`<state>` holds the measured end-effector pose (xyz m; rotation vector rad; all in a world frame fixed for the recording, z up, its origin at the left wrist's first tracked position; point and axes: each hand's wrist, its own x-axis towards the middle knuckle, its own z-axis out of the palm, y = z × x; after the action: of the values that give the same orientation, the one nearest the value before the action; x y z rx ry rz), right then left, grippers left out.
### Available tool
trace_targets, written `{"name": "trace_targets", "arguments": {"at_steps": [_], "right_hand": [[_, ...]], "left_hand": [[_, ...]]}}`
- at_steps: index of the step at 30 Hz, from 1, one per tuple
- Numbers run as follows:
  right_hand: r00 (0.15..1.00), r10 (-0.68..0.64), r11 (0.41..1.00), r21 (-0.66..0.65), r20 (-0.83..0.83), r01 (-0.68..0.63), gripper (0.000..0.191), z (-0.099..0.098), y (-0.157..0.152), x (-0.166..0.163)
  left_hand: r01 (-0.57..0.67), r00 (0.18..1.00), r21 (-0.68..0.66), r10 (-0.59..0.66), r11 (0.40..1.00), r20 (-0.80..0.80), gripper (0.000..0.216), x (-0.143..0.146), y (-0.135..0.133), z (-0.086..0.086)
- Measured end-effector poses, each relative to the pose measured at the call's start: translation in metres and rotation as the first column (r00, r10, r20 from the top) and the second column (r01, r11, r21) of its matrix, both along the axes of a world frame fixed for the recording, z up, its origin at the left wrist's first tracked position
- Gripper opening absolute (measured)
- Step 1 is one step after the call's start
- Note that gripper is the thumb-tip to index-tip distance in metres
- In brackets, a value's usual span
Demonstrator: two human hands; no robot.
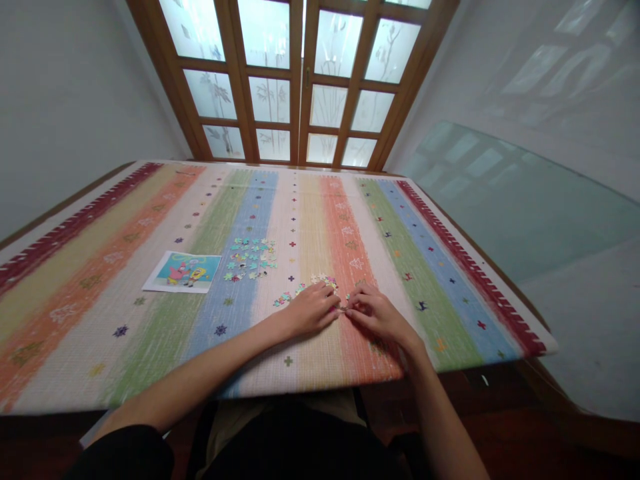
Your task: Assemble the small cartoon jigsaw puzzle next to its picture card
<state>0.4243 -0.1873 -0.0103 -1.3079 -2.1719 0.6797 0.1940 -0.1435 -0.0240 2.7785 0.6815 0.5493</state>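
Puzzle pieces (282,299) lie beside my left hand (314,309) on the striped cloth (310,220); my right hand (376,313) faces it, both curled, seemingly for fine work, though I can't tell what either grips. More pieces (253,257) spread beyond, near a picture (186,273), probably for easy comparing.

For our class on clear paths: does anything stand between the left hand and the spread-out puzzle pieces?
Nothing upright is visible there. Only other pieces lie on the tablecloth between the left hand and the spread-out puzzle pieces; the picture card lies beyond them.
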Motion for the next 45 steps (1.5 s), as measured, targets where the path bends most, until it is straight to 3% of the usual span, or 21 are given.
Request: {"name": "trace_targets", "arguments": {"at_steps": [8,21,26,31,35,45], "right_hand": [[0.998,0.037,0.999,0.023,0.043,-0.038,0.016,0.004,-0.003,0.010],[0.998,-0.028,1.000,-0.008,0.049,0.028,0.014,0.000,-0.008,0.013],[0.996,-0.090,0.996,0.028,0.011,0.090,0.009,-0.005,-0.009,0.006],[0.992,-0.125,0.990,0.061,-0.031,0.126,0.021,-0.008,-0.007,0.001],[0.992,-0.115,0.990,0.074,-0.044,0.118,0.018,-0.008,-0.006,-0.001],[0.999,0.002,0.995,0.095,0.053,-0.007,0.015,-0.007,-0.006,-0.026]], "left_hand": [[-0.029,0.999,-0.092,0.032,0.995,0.029,0.012,0.007,0.002,-0.004],[-0.079,0.995,-0.156,0.088,0.985,0.051,0.006,0.013,-0.003,0.000],[-0.068,0.994,-0.155,0.080,0.986,0.075,0.011,-0.006,-0.001,0.009],[-0.192,0.967,-0.173,0.217,0.966,0.136,0.009,-0.047,0.003,0.017],[-0.241,0.960,-0.150,0.258,0.959,0.109,0.007,-0.072,0.004,0.017],[-0.238,0.969,-0.095,0.243,0.967,0.044,0.011,-0.080,-0.007,0.006]]}}
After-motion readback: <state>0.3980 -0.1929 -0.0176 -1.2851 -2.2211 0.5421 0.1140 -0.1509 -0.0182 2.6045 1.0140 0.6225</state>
